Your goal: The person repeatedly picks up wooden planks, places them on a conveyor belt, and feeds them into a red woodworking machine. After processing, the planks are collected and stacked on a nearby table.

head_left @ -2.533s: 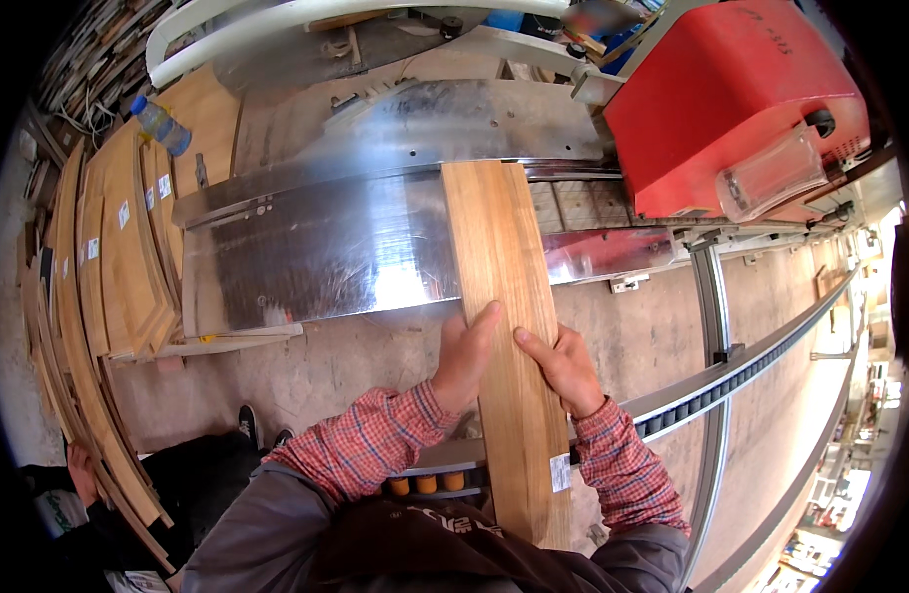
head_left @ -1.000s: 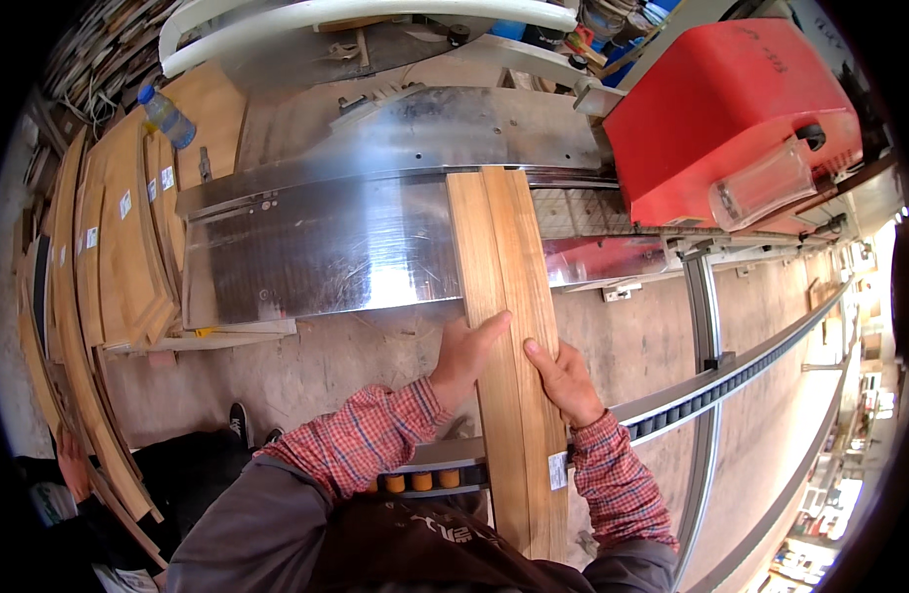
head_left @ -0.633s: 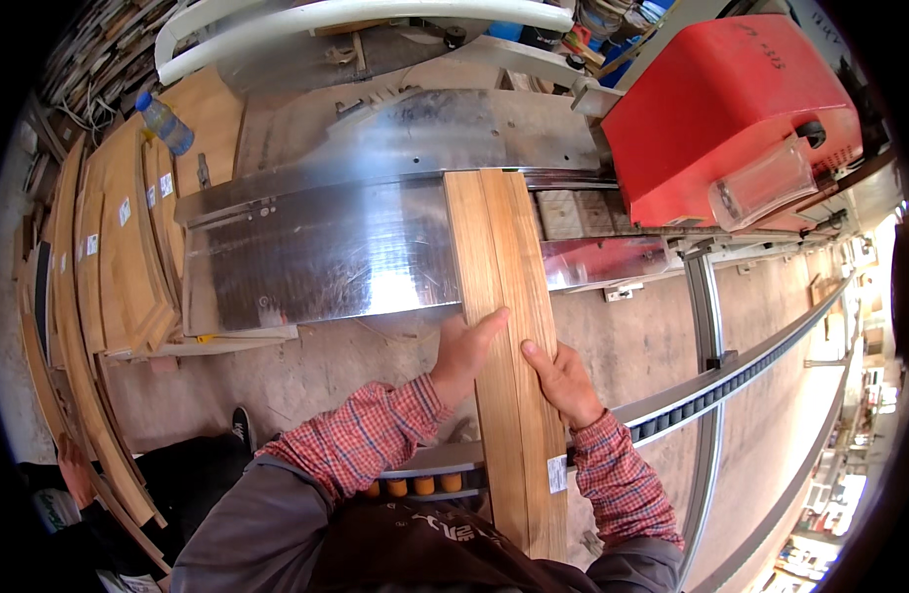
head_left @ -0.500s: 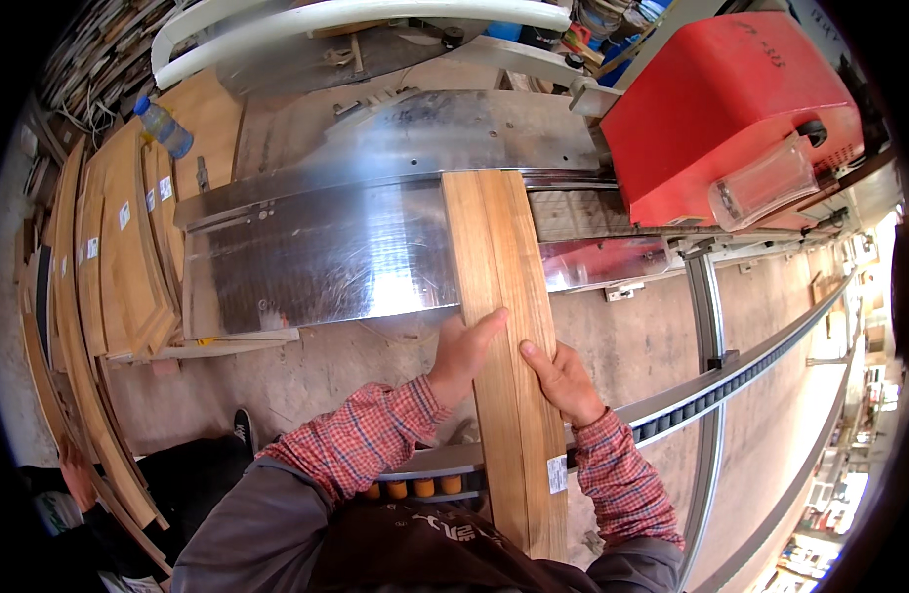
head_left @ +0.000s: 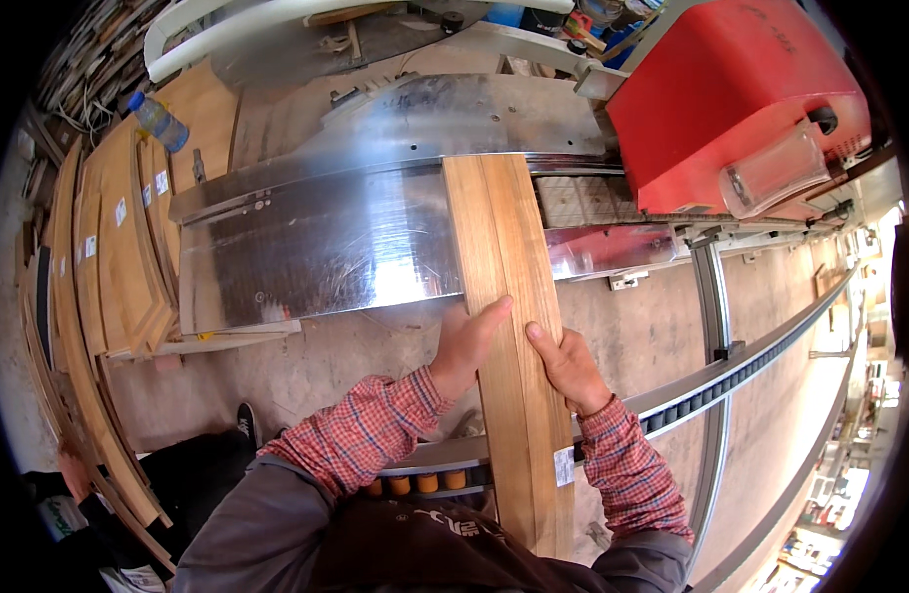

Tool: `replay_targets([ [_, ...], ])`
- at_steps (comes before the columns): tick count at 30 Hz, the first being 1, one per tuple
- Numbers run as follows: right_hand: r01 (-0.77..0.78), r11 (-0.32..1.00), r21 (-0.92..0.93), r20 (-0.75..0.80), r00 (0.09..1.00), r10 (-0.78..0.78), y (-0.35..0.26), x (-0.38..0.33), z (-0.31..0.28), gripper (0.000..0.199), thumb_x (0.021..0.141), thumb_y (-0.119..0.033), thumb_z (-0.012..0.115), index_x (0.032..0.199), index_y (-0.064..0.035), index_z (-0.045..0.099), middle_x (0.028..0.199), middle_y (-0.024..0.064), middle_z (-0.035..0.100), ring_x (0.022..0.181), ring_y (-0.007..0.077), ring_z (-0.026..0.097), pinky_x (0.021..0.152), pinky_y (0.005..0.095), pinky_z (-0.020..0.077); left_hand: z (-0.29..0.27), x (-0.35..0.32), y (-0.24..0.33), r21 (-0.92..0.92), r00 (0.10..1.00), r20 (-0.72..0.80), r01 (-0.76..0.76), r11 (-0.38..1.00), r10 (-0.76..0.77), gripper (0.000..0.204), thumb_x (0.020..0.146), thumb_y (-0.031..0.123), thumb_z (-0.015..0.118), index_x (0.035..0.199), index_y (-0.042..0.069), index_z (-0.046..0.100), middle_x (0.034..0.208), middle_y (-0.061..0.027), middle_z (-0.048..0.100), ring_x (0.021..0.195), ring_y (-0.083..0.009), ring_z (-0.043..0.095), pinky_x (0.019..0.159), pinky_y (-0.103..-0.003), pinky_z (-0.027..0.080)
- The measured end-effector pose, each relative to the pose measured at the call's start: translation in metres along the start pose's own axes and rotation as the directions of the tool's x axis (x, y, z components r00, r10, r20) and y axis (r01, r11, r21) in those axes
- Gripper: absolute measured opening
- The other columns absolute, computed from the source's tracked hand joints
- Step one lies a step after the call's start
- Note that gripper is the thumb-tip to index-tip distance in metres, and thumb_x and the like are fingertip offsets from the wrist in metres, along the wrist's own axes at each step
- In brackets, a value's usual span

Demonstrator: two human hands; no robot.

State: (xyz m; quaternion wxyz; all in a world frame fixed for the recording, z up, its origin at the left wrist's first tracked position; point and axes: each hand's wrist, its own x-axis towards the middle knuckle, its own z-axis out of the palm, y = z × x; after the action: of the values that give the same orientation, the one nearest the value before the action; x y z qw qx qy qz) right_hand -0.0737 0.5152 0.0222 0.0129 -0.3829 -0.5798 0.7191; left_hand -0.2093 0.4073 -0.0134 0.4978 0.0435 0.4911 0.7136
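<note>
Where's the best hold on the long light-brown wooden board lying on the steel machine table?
Grip the long light-brown wooden board by its two long edges at the near half, coming from the sides. It lies flat and is narrow enough to flank: the left hand is at the left edge, the right hand at the right.

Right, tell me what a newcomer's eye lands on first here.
First the big red machine housing at the upper right, bright against the shiny metal table beside it. Next the long wooden board running up the middle onto that table, with the left hand on its left edge and the right hand on its right. At far left, a stack of wooden panels with a plastic bottle above it.
</note>
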Motion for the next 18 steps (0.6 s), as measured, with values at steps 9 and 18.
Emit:
replay_targets([
  [9, 0.106, 0.991, -0.080, -0.057, 0.992, -0.111, 0.006, 0.001, 0.003, 0.044, 0.102, -0.032, 0.059, 0.116, 0.0093, 0.064, 0.102, 0.0091, 0.071, 0.089, 0.0114, 0.063, 0.079, 0.0295, 0.0530, -0.001, 0.001, 0.000, -0.031, 0.999, 0.017, -0.031, 0.999, 0.031, 0.037, 0.094, 0.024, 0.067, 0.113, -0.009, 0.066, 0.105, -0.0132, 0.070, 0.090, -0.0172, 0.068, 0.076, -0.030, 0.053],
  [18, 0.278, 0.799, -0.533, -0.137, 0.904, -0.405, -0.017, -0.013, 0.022, 0.070, 0.081, -0.027, 0.083, 0.130, 0.0037, 0.044, 0.111, 0.0186, 0.066, 0.101, 0.0243, 0.065, 0.086, 0.0356, 0.0528, 0.000, 0.009, -0.008, -0.033, 0.995, -0.029, -0.099, 0.995, 0.098, 0.037, 0.094, 0.020, 0.066, 0.116, -0.009, 0.064, 0.109, -0.0138, 0.069, 0.093, -0.0188, 0.067, 0.080, -0.032, 0.054],
])
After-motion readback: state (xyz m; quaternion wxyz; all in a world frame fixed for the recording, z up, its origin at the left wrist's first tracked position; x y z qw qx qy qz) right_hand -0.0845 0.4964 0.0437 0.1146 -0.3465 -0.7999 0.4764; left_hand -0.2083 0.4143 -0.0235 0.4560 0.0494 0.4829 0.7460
